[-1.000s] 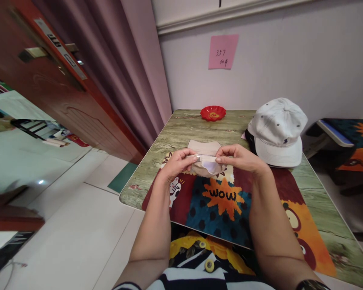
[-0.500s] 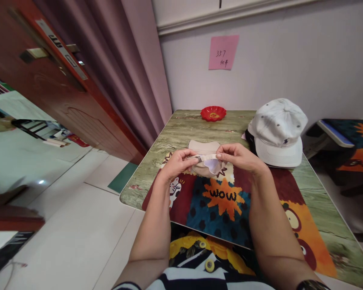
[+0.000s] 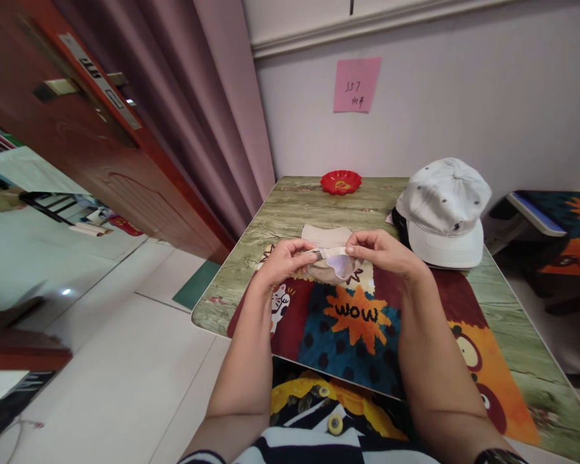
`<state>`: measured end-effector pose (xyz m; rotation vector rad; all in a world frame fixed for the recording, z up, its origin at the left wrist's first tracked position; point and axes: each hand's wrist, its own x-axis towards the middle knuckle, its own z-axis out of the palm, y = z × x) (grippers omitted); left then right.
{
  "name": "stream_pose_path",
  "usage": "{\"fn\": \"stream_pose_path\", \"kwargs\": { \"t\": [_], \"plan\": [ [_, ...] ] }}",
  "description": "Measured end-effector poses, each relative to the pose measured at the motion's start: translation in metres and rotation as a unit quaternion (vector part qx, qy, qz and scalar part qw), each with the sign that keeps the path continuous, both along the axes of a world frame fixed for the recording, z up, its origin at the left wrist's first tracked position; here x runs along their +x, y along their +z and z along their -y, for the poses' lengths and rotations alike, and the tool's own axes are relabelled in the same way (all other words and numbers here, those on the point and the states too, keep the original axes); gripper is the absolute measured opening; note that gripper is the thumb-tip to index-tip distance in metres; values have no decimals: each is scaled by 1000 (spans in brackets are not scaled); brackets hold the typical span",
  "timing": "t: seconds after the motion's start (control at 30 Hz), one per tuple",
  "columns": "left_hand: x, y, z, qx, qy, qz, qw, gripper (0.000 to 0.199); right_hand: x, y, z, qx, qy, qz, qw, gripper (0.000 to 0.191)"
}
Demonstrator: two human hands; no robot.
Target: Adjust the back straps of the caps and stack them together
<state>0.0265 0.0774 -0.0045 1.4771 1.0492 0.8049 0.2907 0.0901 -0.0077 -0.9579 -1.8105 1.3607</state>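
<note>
A beige cap (image 3: 327,236) lies on the table in front of me, its brim toward the wall and its back strap toward me. With thumb and fingers, my left hand (image 3: 292,258) pinches the left end of the strap, where a small dark patch shows. The right end is gripped by my right hand (image 3: 379,251) in the same way. Between the hands the pale strap (image 3: 336,252) is stretched straight. Below it, a lilac lining shows through the opening. My fingers hide parts of the cap's sides.
A white baseball cap (image 3: 447,212) rests on something dark at the table's right. Near the wall sits a red scalloped dish (image 3: 341,182). A colourful mat (image 3: 328,345) covers the front of the wood-patterned table (image 3: 299,200). To the left stands a brown door (image 3: 140,161) beside a curtain.
</note>
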Motion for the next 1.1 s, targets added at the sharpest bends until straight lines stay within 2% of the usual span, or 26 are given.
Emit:
{"fn": "stream_pose_path", "kwargs": {
  "t": [0.5, 0.63, 0.77, 0.93, 1.1],
  "plan": [
    [2, -3, -1, 23, 21, 41, 999, 34, 2, -1, 0, 8, 3, 4, 1000, 43],
    [1, -3, 0, 24, 34, 47, 998, 36, 11, 1, 0, 14, 20, 20, 999, 43],
    [-3, -3, 1, 25, 36, 43, 998, 35, 25, 2, 1, 31, 1, 64, 997, 53],
    [-18, -7, -3, 91, 51, -45, 994, 42, 36, -12, -4, 30, -46, 119, 991, 52],
    [-27, -20, -10, 160, 76, -183, 967, 41, 29, -33, -20, 69, -72, 197, 975, 55]
  ]
}}
